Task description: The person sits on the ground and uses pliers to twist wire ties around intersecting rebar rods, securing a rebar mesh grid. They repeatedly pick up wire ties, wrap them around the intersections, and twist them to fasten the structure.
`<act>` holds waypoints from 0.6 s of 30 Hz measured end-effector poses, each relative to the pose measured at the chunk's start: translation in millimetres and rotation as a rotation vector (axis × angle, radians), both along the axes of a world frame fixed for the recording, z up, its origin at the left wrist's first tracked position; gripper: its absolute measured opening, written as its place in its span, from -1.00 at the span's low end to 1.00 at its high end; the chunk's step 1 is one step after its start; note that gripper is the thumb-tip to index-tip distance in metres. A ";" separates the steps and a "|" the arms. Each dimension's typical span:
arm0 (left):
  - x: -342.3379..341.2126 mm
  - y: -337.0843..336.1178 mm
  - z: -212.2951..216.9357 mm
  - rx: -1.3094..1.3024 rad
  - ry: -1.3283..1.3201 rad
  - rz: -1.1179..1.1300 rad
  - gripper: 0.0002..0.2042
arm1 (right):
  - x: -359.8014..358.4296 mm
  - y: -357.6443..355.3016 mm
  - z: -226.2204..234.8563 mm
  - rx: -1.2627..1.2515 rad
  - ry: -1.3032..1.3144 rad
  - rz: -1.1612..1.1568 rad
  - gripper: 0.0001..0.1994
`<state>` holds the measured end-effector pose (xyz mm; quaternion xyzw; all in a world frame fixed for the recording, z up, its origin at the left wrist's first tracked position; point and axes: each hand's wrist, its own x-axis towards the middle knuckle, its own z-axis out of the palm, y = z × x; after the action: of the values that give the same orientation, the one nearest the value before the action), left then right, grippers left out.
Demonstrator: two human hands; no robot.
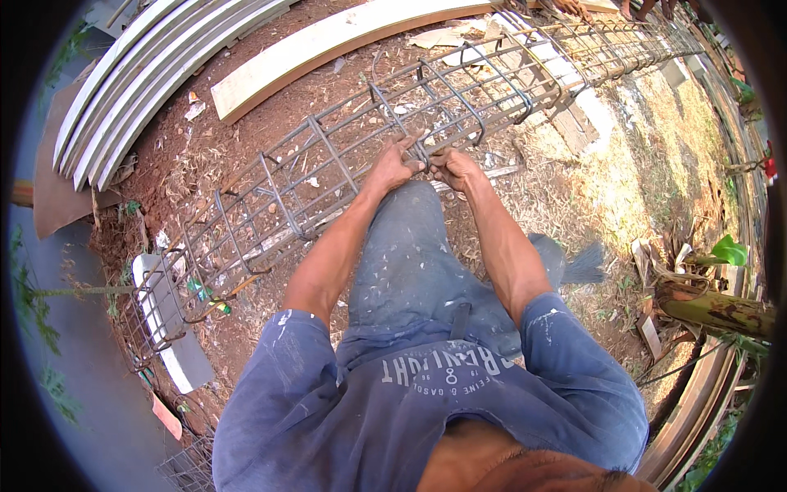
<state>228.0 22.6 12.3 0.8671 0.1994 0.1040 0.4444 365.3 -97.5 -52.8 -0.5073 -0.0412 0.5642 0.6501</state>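
A long rebar cage [288, 205] of steel bars and square stirrups runs from the lower left to the upper right in front of me. At its near side, above my bent knee, both hands come close together. My left hand [395, 166] is closed around a bar at a stirrup joint. My right hand [456, 169] is pinched just to its right, and what lies between its fingers is too small to make out. Beside my right leg is a bundle of thin wires [584, 264].
Stacked pale beams [135, 78] lie at the upper left, with a long board [328, 51] beyond the cage. A white block [168, 328] sits under the cage's left end. Other people's hands [571, 8] show at the top. A cut plant stem [713, 310] lies right.
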 end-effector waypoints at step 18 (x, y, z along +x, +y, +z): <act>-7.4 4.6 -10.2 -0.008 -0.066 -0.096 -0.66 | -22.7 -14.0 59.8 -0.064 -0.350 0.134 -0.64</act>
<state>220.6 27.2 2.1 0.8701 0.1432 0.1104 0.4585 342.6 -111.5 7.0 -0.6145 -0.1694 0.5103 0.5773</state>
